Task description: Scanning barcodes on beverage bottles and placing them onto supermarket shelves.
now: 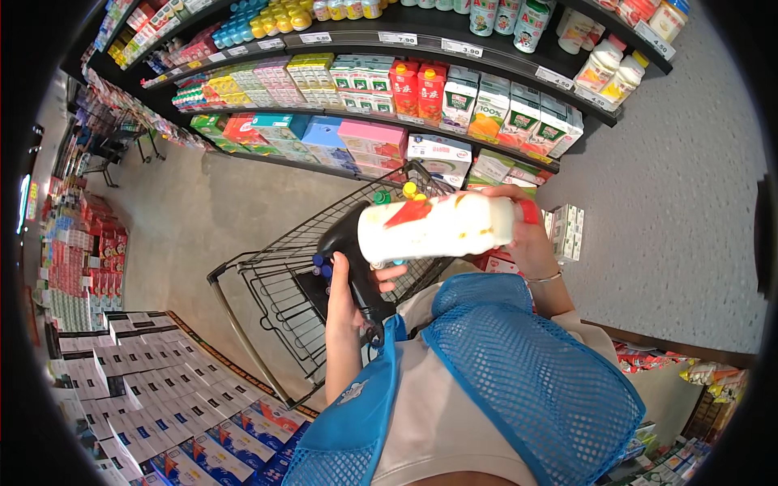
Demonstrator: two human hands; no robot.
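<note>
My right hand [524, 234] is closed around the neck of a large white plastic bottle [434, 226] with a red cap, held on its side above a wire shopping cart [285, 243]. The bottle is blurred, with a red patch on its label. In my left hand [347, 297] is a black handheld device [355, 261] shaped like a barcode scanner, a ring at its lower end. Its head is beside the bottle's base; I cannot tell whether they touch. Inside the cart, bottles with yellow caps [410, 190], a green cap [382, 197] and dark blue caps [322, 265] show.
A store shelf [340, 39] of drinks and cartons with price tags runs ahead. Stacked white boxes [152, 364] stand at lower left. Small cartons [568, 231] stand right of the cart. Farther left along the aisle is another cart [143, 133].
</note>
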